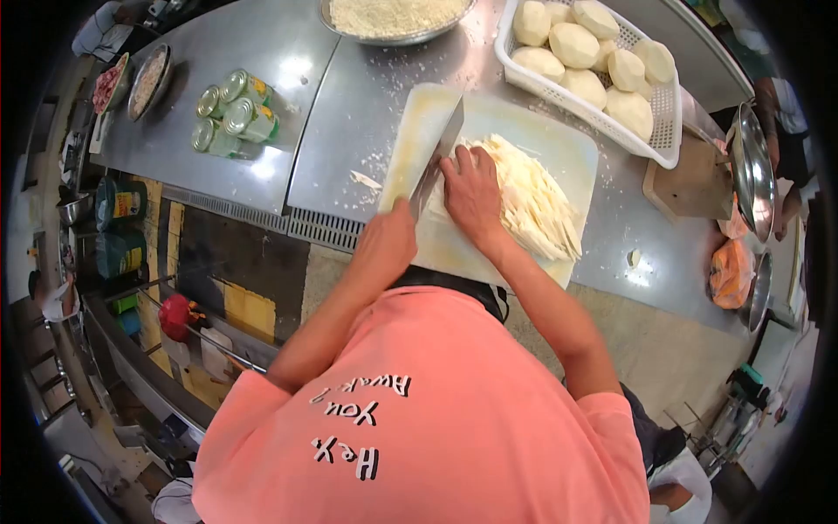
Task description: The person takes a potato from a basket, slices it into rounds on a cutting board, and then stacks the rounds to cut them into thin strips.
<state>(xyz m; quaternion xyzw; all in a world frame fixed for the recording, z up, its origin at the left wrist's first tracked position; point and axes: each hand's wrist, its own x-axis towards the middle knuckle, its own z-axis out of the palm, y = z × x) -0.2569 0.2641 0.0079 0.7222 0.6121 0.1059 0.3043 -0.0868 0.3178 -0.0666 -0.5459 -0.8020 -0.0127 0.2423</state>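
Note:
My left hand (388,240) is closed around the handle of a wide kitchen knife (443,153), its blade upright over the cutting board (421,106). Right beside the blade, my right hand (473,194) presses down with bent fingers on pale sliced root vegetable, most of which lies hidden beneath it. A heap of thin root vegetable strips (532,205) spreads over the board's right half. Beyond the board, a white perforated basket (668,131) holds several peeled, pale, round root vegetables (574,45).
A large bowl of pale shreds (397,13) stands at the back of the steel table (345,140). Several cans (236,113) are grouped on the left, near two small food bowls (148,83). Toward the right are an orange bag (731,272) and metal bowls (752,170).

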